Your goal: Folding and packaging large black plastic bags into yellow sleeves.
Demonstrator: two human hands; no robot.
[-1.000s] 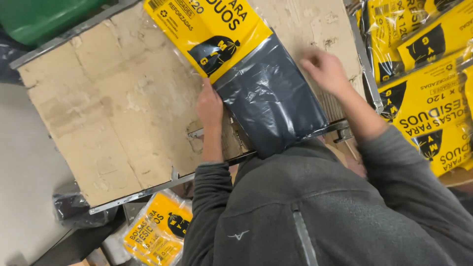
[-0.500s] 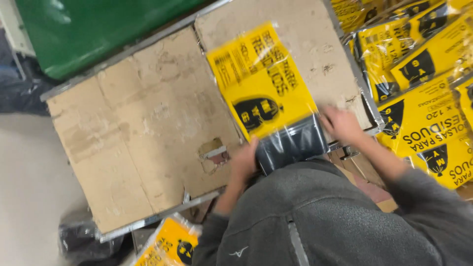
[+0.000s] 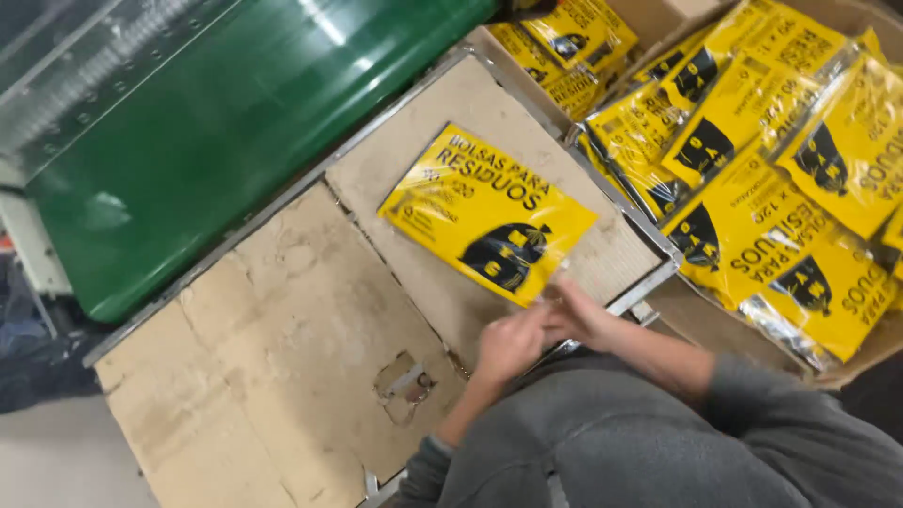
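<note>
Yellow packet (image 3: pixel 484 212) flat on cardboard-topped table (image 3: pixel 282 320), left hand (image 3: pixel 508 343) and right hand (image 3: pixel 578 315) pinching its near edge

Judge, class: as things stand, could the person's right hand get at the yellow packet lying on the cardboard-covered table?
Probably yes. The right hand is already at the near edge of the yellow packet, beside the left hand, and nothing lies between them on the cardboard-covered table.

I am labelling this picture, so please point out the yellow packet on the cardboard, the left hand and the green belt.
yellow packet (image 3: pixel 480 212), head view, middle of its printed front.
left hand (image 3: pixel 508 343), head view, back of the hand.
green belt (image 3: pixel 235 122), head view, its shiny flat surface.
</note>
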